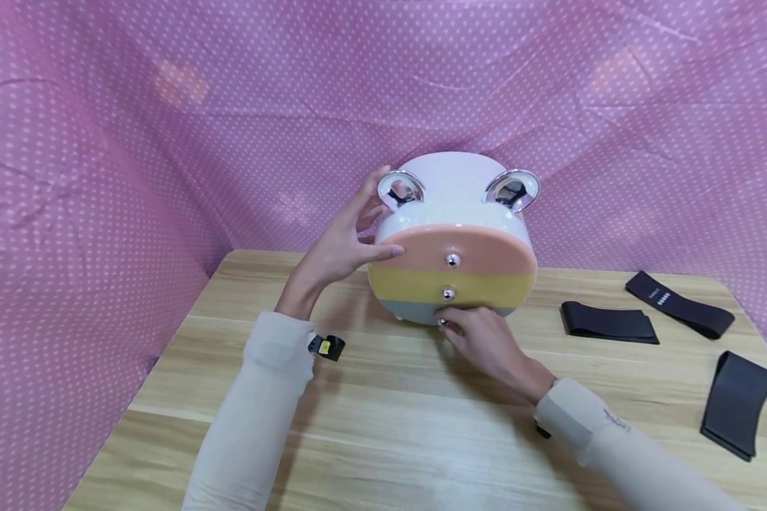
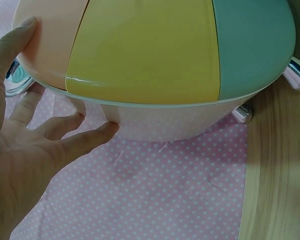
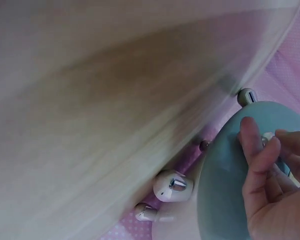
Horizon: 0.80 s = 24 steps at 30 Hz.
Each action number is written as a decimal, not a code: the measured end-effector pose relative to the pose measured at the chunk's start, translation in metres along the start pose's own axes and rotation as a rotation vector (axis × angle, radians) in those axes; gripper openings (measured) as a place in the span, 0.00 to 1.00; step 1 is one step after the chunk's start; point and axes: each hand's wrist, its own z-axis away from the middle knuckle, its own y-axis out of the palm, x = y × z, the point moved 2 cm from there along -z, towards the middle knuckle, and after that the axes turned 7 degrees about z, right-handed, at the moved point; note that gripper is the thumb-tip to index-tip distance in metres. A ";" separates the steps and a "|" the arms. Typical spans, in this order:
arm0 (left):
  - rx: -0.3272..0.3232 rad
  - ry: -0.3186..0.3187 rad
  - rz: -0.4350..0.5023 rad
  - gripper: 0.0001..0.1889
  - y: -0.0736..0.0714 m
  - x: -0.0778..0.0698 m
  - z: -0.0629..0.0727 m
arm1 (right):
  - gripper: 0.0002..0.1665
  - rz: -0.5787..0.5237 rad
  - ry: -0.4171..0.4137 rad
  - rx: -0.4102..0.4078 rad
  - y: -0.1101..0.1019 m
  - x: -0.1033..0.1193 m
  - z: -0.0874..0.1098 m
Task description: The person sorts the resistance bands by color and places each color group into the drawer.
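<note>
A small white drawer box (image 1: 457,188) with two silver ears stands at the back of the wooden table. Its front has a peach drawer (image 1: 422,245), a yellow drawer (image 1: 409,284) and a grey-green drawer (image 3: 220,165), from top to bottom. At the box's left side, my left hand (image 1: 339,245) holds it, thumb (image 2: 20,37) on the peach front and fingers spread along the white side wall. My right hand (image 1: 486,344) pinches the round knob (image 3: 266,138) of the bottom drawer. Silver feet (image 3: 173,186) show under the box in the right wrist view.
Several black folded bands lie on the right of the table: one near the box (image 1: 609,323), one farther back (image 1: 680,305) and one nearer the front (image 1: 738,404). A pink dotted cloth (image 1: 281,128) hangs behind the table and along its sides.
</note>
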 end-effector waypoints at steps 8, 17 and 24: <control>0.003 0.007 -0.006 0.61 0.000 0.000 0.000 | 0.10 -0.001 0.006 -0.023 0.002 0.002 -0.001; 0.003 0.004 -0.021 0.61 -0.001 0.000 -0.001 | 0.09 -0.008 0.002 -0.007 -0.003 0.016 0.013; 0.003 -0.001 -0.009 0.60 -0.001 0.001 -0.001 | 0.08 0.010 -0.041 -0.011 -0.007 0.034 0.036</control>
